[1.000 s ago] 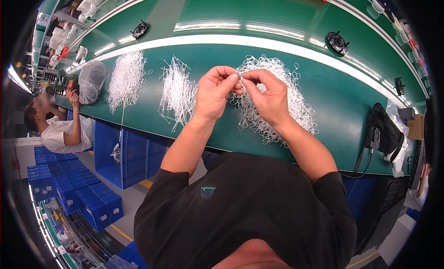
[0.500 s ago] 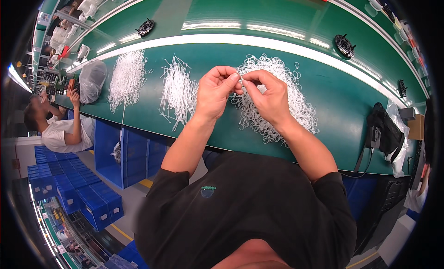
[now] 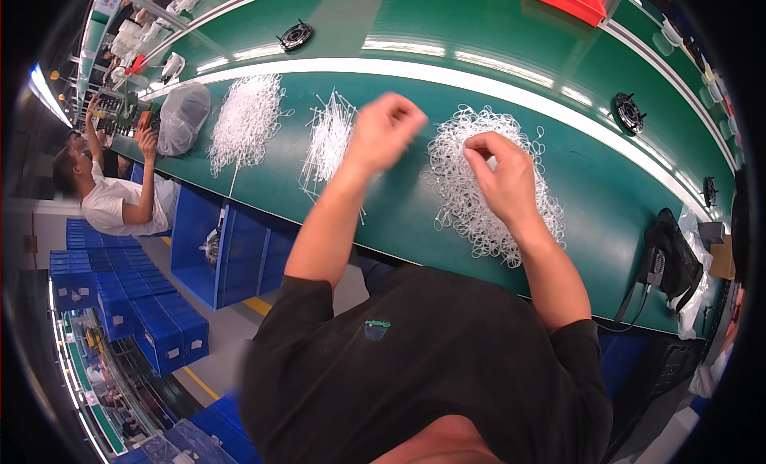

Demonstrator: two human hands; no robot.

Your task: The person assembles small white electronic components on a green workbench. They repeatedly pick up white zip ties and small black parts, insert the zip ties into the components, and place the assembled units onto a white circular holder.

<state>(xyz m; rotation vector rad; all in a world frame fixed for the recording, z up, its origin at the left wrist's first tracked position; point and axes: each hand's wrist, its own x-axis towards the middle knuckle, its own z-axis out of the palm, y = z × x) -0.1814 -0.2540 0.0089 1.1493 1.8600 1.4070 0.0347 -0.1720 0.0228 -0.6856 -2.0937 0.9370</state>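
My left hand (image 3: 387,133), smeared by motion, is raised over the green table (image 3: 391,217) beside a pile of straight thin white strips (image 3: 329,141). Whether it holds anything cannot be made out. Above a large heap of thin white plastic loops (image 3: 499,225), my right hand (image 3: 507,175) has its thumb and fingertips brought together in a pinch. Anything between those fingertips is too small to tell against the white heap. Another pile of thin white loops (image 3: 246,121) lies farther left.
Beyond the table runs a green conveyor (image 3: 495,33) carrying round black parts (image 3: 628,113). A red tray (image 3: 568,3) stands at the far side. At the right end lies a black bag (image 3: 670,252); at the left, a clear plastic bag (image 3: 183,119), near a co-worker (image 3: 120,201). Blue bins (image 3: 195,248) stand below.
My hands, together over the loop heap before, have come apart. The left has moved toward the straight strips, the right down over the loops. The view has shifted, and the black conveyor parts sit farther right.
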